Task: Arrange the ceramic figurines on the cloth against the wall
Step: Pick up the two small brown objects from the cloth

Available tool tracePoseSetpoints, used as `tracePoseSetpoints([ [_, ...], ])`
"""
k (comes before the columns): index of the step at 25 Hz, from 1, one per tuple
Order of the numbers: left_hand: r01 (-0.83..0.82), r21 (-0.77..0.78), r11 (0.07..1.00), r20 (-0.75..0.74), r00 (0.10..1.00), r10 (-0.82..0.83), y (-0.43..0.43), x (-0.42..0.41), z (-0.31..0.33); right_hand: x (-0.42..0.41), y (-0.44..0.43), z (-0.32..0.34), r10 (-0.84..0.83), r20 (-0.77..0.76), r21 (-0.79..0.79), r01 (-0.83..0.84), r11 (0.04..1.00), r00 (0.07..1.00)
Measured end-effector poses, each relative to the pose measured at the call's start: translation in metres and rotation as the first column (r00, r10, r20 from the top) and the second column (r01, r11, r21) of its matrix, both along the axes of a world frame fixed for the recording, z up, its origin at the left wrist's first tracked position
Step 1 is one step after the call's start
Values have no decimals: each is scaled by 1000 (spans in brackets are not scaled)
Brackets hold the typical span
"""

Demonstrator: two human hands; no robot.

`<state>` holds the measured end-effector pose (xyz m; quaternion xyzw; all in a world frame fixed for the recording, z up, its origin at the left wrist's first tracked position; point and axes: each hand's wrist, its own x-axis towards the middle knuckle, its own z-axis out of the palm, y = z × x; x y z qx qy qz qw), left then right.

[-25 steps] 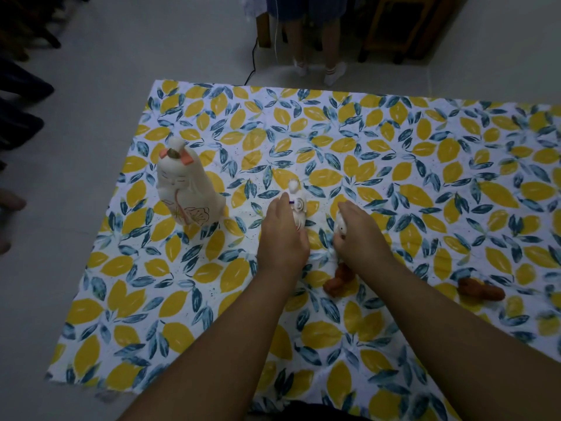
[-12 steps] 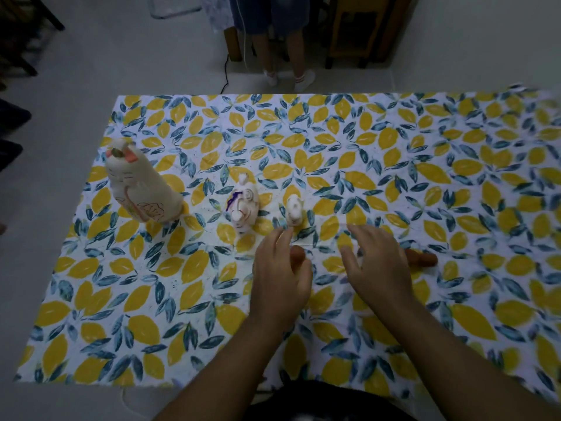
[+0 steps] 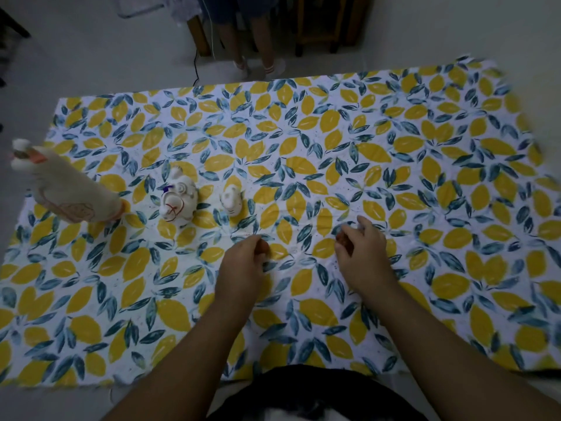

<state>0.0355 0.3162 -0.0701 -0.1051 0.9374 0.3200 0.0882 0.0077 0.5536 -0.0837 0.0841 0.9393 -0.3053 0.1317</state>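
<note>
Both hands down on the lemon cloth, each closed around a little brown piece

Nearest the camera, the left hand (image 3: pixel 243 265) is curled shut on a small brown figurine (image 3: pixel 263 247) — only a rounded bit pokes out past the knuckles — and the right hand (image 3: pixel 362 253) is pinching another brown figurine (image 3: pixel 342 238), mostly hidden by the fingers, so can't make out what either one is. Both sit on the lemon-print cloth (image 3: pixel 425 183), just this side of the small white figurine (image 3: pixel 231 199). Left of that little one, close beside it, stands a rounder white figurine (image 3: pixel 178 202) with red and purple markings, and further left again the tall white cat figurine (image 3: pixel 65 189) at the cloth's edge. Beyond the cloth's far edge — someone's legs (image 3: pixel 258 34) and some wooden furniture (image 3: pixel 321 22) on the pale floor.
</note>
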Motion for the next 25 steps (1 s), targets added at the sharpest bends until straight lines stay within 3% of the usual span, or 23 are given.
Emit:
tracePoseSetpoints([
  [3,6,64,998,-5,1000,-6,25,-1,3,-2,-1,7,-72,-49,-209,60,976,996],
  [9,-77,189,979,-4,997,79,43,-43,10,-35,-12,24,39,-40,-342,-50,938,998],
  [12,-82,196,977,-84,991,100,40,-75,9,-62,-21,24,52,-180,-369,-117,922,982],
  [17,-139,259,956,-144,973,181,40,-109,10,-108,-40,16,5,-206,-434,-96,896,979],
  [21,-142,234,962,-181,966,187,38,-113,-5,-114,-41,-2,88,-320,-337,-200,920,943],
  [25,-137,256,957,-193,963,189,35,-111,-14,-110,-33,-13,112,-262,-362,-205,909,958],
])
